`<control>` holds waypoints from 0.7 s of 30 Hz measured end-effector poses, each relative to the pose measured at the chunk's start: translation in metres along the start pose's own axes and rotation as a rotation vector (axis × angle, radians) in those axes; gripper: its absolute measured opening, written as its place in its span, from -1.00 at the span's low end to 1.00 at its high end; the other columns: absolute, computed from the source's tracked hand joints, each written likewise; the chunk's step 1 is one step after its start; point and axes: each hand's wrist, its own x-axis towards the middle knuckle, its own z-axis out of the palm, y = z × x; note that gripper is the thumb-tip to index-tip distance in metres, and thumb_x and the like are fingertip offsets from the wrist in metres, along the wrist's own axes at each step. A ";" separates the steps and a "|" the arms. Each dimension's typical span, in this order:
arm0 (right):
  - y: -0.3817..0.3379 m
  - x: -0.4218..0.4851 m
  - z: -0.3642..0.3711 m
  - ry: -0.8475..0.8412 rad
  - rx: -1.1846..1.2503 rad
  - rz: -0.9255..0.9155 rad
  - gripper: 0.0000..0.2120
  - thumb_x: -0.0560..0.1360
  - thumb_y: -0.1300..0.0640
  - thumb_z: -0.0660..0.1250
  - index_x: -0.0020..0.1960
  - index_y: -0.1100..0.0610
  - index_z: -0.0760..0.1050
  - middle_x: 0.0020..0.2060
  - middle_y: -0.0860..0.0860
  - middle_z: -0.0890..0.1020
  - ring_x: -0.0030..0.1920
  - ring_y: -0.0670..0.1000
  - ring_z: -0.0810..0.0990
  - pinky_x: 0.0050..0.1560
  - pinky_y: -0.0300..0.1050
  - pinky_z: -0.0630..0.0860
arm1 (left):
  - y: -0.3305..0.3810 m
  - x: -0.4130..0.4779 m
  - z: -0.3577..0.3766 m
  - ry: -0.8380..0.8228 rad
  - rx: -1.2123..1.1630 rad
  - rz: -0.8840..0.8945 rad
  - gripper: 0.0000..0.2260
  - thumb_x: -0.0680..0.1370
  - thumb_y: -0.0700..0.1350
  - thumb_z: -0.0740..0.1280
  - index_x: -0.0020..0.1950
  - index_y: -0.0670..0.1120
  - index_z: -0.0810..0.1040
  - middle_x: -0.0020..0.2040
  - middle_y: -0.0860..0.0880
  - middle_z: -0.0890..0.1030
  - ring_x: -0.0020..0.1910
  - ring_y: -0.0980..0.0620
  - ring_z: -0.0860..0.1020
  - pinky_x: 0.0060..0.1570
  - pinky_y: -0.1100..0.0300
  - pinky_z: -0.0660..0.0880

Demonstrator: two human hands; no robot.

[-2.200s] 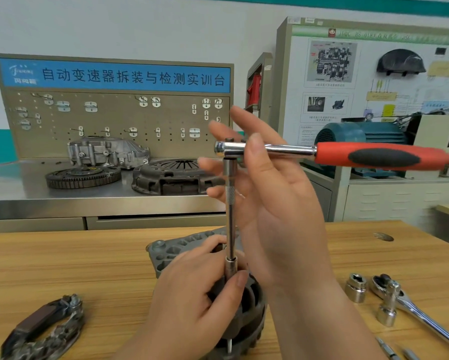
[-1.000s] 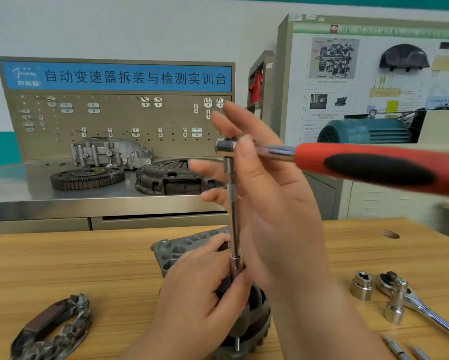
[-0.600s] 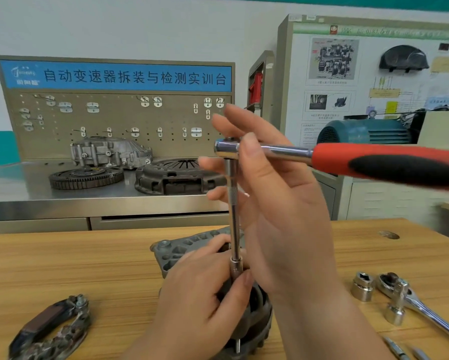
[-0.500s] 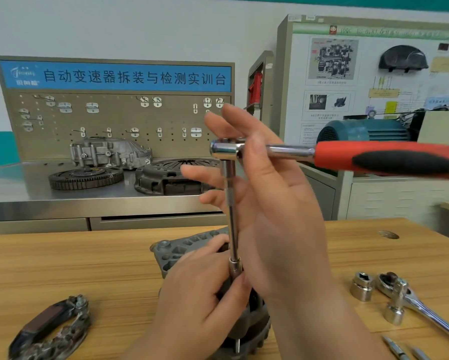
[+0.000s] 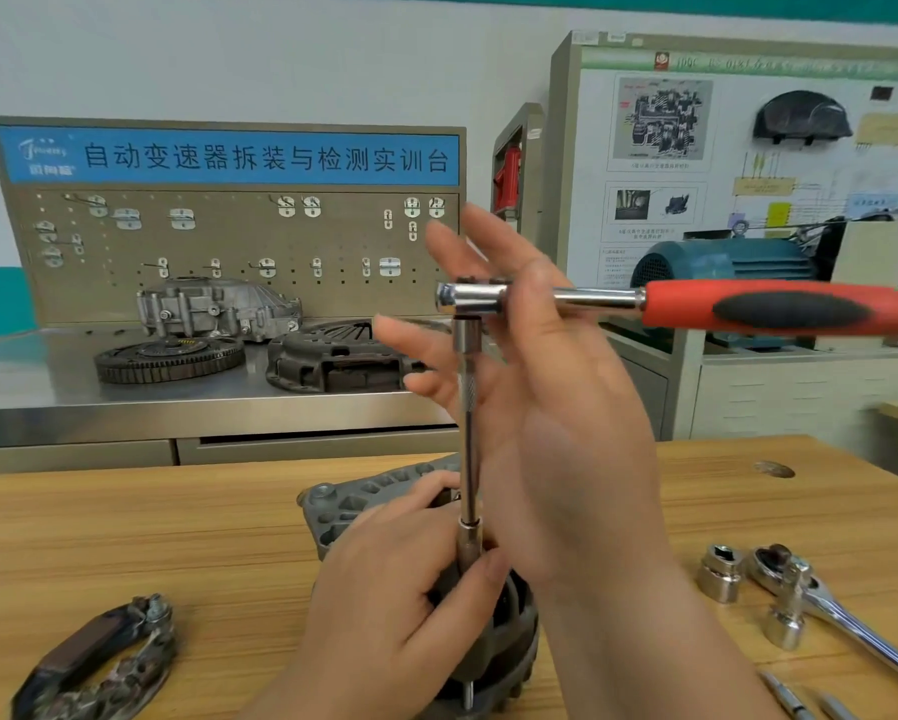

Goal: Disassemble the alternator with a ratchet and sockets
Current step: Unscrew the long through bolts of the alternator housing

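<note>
**Ratchet upright over alternator at bench front**

The left hand [image 5: 400,605] clenches the alternator [image 5: 509,646], near the wooden table's [image 5: 124,537] front edge. The extension bar [image 5: 468,459] rises vertically to the ratchet [image 5: 779,309], its red handle level, pointing right. The right hand [image 5: 566,433] is unclenched, fingers splayed behind the bar, thumb across the shank. 2 sockets [image 5: 719,574] stand well right.

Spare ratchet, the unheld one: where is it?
In the head view the spare ratchet lies on the wooden table, lower right, two silver sockets beside its head.
</note>
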 end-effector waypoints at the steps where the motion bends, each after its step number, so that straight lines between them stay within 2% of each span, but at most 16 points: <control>1: 0.000 0.001 0.000 -0.017 0.039 0.027 -0.69 0.53 -0.12 0.14 0.17 -0.05 0.53 0.12 -0.09 0.68 -0.10 0.04 0.71 -0.16 -0.17 0.55 | 0.000 0.000 0.000 0.007 -0.014 0.005 -0.74 0.55 0.06 0.15 -0.33 0.07 0.27 -0.29 0.14 0.43 -0.19 0.43 0.40 -0.30 0.39 0.21; 4: -0.001 0.002 0.000 -0.014 0.067 0.083 -0.62 0.50 -0.15 0.16 0.20 0.00 0.50 0.05 -0.01 0.70 -0.14 0.03 0.70 -0.19 -0.18 0.55 | -0.002 -0.001 0.001 0.030 -0.019 0.014 -0.76 0.53 0.02 0.17 -0.32 0.14 0.23 -0.30 0.19 0.41 -0.18 0.42 0.40 -0.30 0.32 0.22; 6: 0.000 0.002 -0.002 0.001 -0.043 -0.009 -0.75 0.54 -0.08 0.21 0.15 -0.07 0.55 0.07 -0.03 0.69 -0.11 -0.01 0.68 -0.18 -0.17 0.55 | -0.002 0.000 0.002 0.033 -0.001 0.022 -0.74 0.53 0.01 0.18 -0.32 0.21 0.21 -0.26 0.31 0.41 -0.18 0.43 0.40 -0.31 0.32 0.22; 9: -0.001 0.001 0.000 0.000 -0.208 -0.126 -0.77 0.53 0.05 0.25 0.11 -0.14 0.59 0.14 -0.12 0.65 0.01 -0.08 0.66 -0.12 -0.22 0.54 | -0.001 0.001 0.001 0.029 0.039 0.030 -0.70 0.53 0.00 0.19 -0.32 0.32 0.20 -0.20 0.47 0.40 -0.17 0.47 0.39 -0.32 0.35 0.21; 12: 0.000 0.001 0.002 -0.036 -0.137 -0.080 -0.75 0.54 0.01 0.21 0.15 -0.15 0.56 0.21 -0.13 0.62 0.00 -0.01 0.69 -0.13 -0.21 0.54 | -0.002 0.000 0.002 0.036 0.026 0.021 -0.71 0.54 0.03 0.18 -0.33 0.27 0.18 -0.28 0.36 0.36 -0.22 0.43 0.38 -0.33 0.34 0.20; 15: 0.000 0.002 -0.001 -0.060 0.003 0.037 -0.70 0.54 -0.11 0.12 0.16 -0.12 0.52 0.16 -0.12 0.65 -0.09 0.05 0.71 -0.14 -0.17 0.55 | -0.002 -0.001 0.001 0.031 -0.032 0.033 -0.74 0.56 0.06 0.16 -0.32 0.13 0.23 -0.29 0.25 0.38 -0.21 0.38 0.40 -0.33 0.27 0.24; 17: 0.000 0.003 -0.001 -0.063 0.034 0.085 -0.63 0.50 -0.18 0.13 0.19 -0.08 0.50 0.12 -0.06 0.68 -0.14 0.05 0.71 -0.19 -0.19 0.56 | -0.002 -0.001 0.001 0.038 -0.047 0.032 -0.75 0.54 0.03 0.16 -0.33 0.06 0.26 -0.30 0.20 0.39 -0.20 0.37 0.40 -0.33 0.25 0.25; 19: 0.000 0.002 0.000 -0.050 0.011 0.068 -0.67 0.50 -0.16 0.17 0.17 -0.08 0.53 0.09 -0.03 0.69 -0.15 0.02 0.70 -0.22 -0.21 0.55 | -0.002 0.000 0.001 0.053 -0.038 0.031 -0.76 0.53 0.01 0.18 -0.32 0.11 0.22 -0.29 0.25 0.38 -0.23 0.36 0.39 -0.34 0.26 0.24; 21: 0.000 0.001 0.000 -0.025 -0.111 -0.034 -0.77 0.53 -0.03 0.21 0.12 -0.12 0.57 0.09 -0.06 0.68 -0.10 -0.02 0.68 -0.21 -0.22 0.54 | -0.002 0.002 0.001 0.059 -0.013 0.047 -0.73 0.52 -0.02 0.19 -0.30 0.24 0.18 -0.25 0.38 0.39 -0.23 0.40 0.38 -0.33 0.29 0.23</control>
